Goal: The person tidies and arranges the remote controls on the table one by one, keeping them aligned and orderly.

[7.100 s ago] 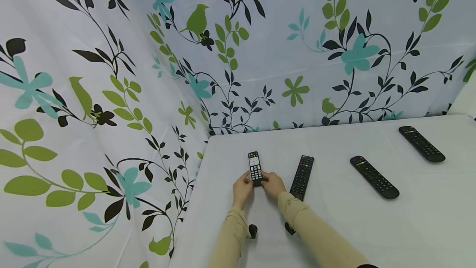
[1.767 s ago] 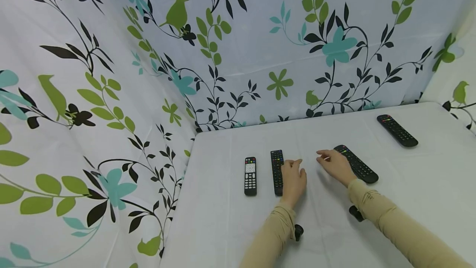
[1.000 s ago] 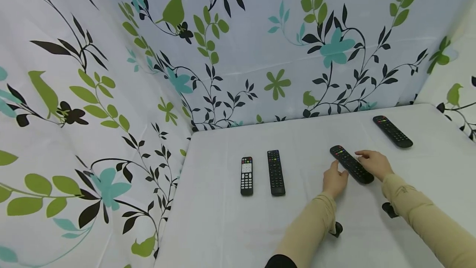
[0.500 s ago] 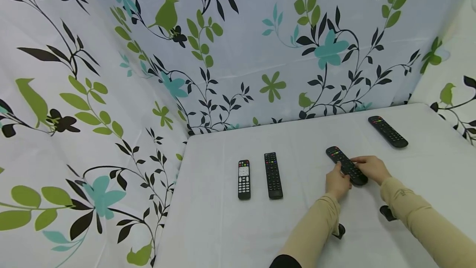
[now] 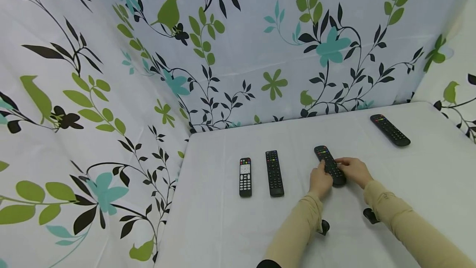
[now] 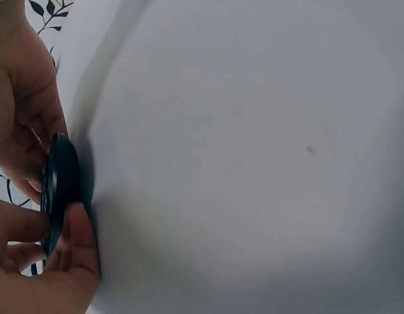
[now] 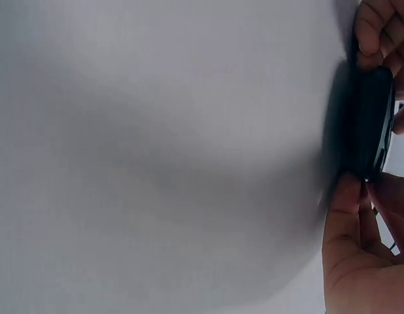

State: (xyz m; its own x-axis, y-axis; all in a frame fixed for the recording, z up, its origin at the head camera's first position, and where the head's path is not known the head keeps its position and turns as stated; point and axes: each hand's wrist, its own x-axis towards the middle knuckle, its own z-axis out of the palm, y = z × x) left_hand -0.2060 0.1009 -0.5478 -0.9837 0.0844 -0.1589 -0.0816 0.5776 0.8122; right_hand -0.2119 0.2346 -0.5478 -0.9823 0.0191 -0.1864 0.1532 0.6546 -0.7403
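Both hands are at a black remote control (image 5: 332,167) with rounded ends, slightly tilted, its top pointing to the far left. My left hand (image 5: 320,181) pinches its left edge, thumb over the keys. From the right side, my right hand (image 5: 355,171) pinches the opposite edge. In the left wrist view the remote control (image 6: 66,171) stands edge-on between the fingertips, close over the white table. The right wrist view shows its dark underside, with the right hand (image 7: 355,255) at the near end and the left hand (image 7: 387,33) at the far one.
To the left lie a small remote control (image 5: 245,179) with a white pad and a long black one (image 5: 274,173), nearly parallel. Another black remote control (image 5: 390,130) lies slanted at the back right. A patterned curtain (image 5: 238,53) borders the white table (image 5: 230,230).
Earlier both hands held the small remote control; it now lies released, and the long one has been straightened. In the last half second the held remote control moved left and turned more upright.
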